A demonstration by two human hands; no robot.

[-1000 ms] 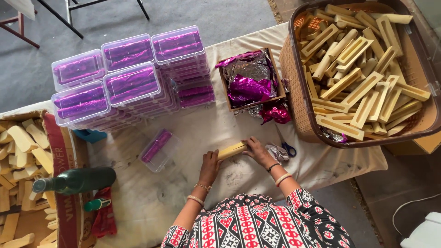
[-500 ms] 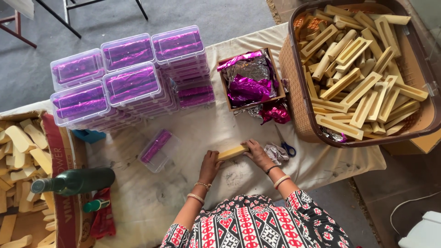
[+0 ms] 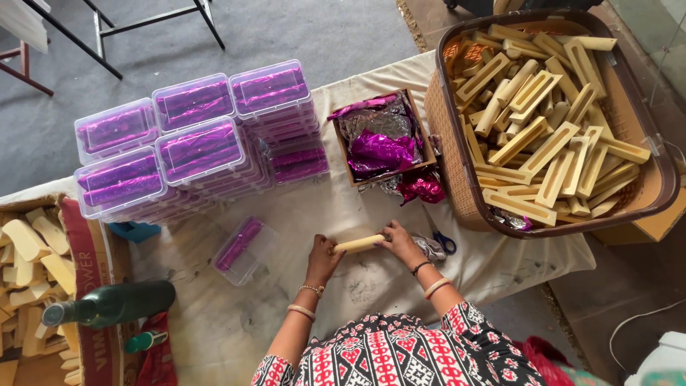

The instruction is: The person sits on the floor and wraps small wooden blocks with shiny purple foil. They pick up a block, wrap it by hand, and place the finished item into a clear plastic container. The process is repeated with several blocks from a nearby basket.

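Head view — hands (image 3: 361,250) still grip stick (image 3: 359,244).

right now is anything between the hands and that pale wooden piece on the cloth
Nothing visible. The left hand grips one end of the pale wooden piece and the right hand grips the other.

one wooden stick (image 3: 359,244), one pair of scissors (image 3: 439,236), one green bottle (image 3: 107,304), five stacks of clear boxes (image 3: 193,136).

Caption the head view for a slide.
Both hands, left hand and right hand, hold a pale wooden stick over the cloth-covered table.
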